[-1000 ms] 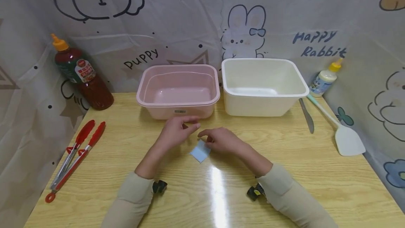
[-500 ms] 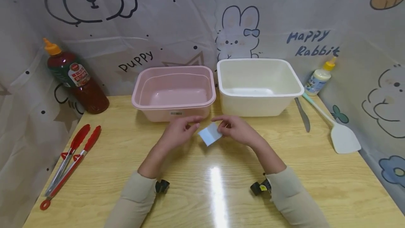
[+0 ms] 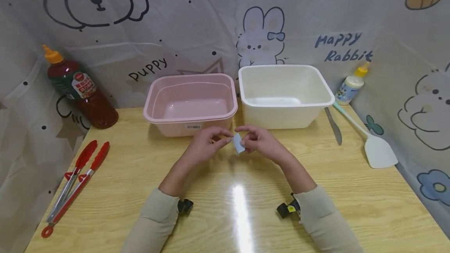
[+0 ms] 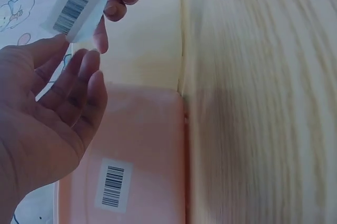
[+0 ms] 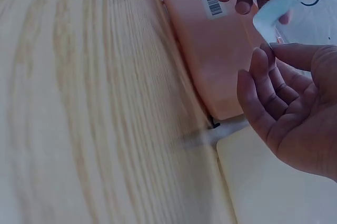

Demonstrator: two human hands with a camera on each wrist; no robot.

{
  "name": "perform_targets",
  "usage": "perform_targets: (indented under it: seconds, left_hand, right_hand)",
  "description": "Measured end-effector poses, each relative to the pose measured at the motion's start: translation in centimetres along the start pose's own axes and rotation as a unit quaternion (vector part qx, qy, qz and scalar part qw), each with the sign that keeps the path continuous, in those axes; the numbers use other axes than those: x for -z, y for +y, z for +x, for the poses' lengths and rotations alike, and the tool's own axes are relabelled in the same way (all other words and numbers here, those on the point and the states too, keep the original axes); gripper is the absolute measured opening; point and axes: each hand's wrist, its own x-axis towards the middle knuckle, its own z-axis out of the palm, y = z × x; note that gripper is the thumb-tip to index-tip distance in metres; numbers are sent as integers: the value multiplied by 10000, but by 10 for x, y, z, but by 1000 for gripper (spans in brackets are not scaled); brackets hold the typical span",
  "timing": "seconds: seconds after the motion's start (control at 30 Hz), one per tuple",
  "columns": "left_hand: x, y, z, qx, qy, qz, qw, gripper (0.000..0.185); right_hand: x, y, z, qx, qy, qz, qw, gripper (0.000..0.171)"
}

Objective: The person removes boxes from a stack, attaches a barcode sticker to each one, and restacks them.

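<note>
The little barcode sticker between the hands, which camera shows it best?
Left wrist: the sticker faces the lens with its barcode bars plain. The head view shows it small and edge-on; the right wrist view shows it curled and blank.
</note>
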Motion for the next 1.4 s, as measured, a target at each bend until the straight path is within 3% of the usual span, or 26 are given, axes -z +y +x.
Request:
perform_targets:
  seconds: [0.17,0.4,0.6,0.73,0.93,1.03,1.2,1.4]
  left_hand:
    - [1,0,-2,20,91,-72,9999,14]
    - [2,-3,-5,-465,-422,29,9980,20]
    - [3,-1,-6,-8,-143,12,9999,9]
    - [6,1,-6,319,179,-203,9991,10]
    - [6,3,-7,482,454,-221,9976,20]
    - [6,4,-6,532,461,-200,9973,22]
    - [5,4,-6,533,419,-213,9975,26]
    - [8,5,-6,531,107,-232,9983,19]
  right_hand:
    - [-4,-1,-1,8,-111,89,9999,45]
    - [-7,0,-1,94,-316,91,9994,44]
    - [-10,1,1,108,-341,68,9993,40]
    - [-11,-1,0,205,-64,-206,9996,37]
    - [-13,-9,-2,621,746,-300,9948,38]
    - [-15,-14,-4,875,937,-236,9915,38]
    - [-20,-17,-5,1171,866,-397,9885,43]
    - [-20,-19,-8,1166,1101,-579,9854,31]
